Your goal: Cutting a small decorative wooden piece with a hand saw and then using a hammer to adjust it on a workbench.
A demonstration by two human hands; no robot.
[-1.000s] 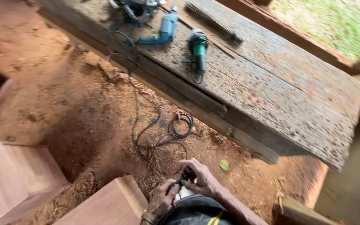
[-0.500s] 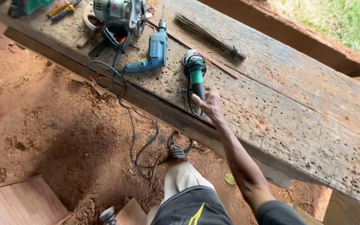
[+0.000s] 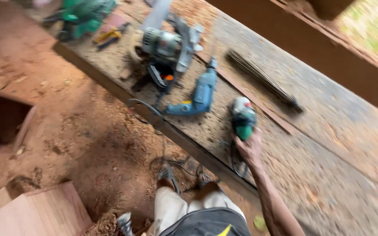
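Observation:
My right hand reaches onto the worn wooden workbench and closes around the handle end of a green angle grinder. Its black cord loops off the bench edge just below my wrist. To the left of the grinder lies a blue power drill, pointing away from me. Beyond that sits a grey circular saw. My left hand is out of sight. My legs in light trousers show at the bottom.
Green tools and a yellow-handled tool lie at the bench's far left. A bundle of dark thin rods rests behind the grinder. Cables trail on the red dirt floor. A wooden box and boards sit at left.
My right hand rose from my lap near the floor to the bench and has taken hold of the green grinder. The view has swung closer to the bench.

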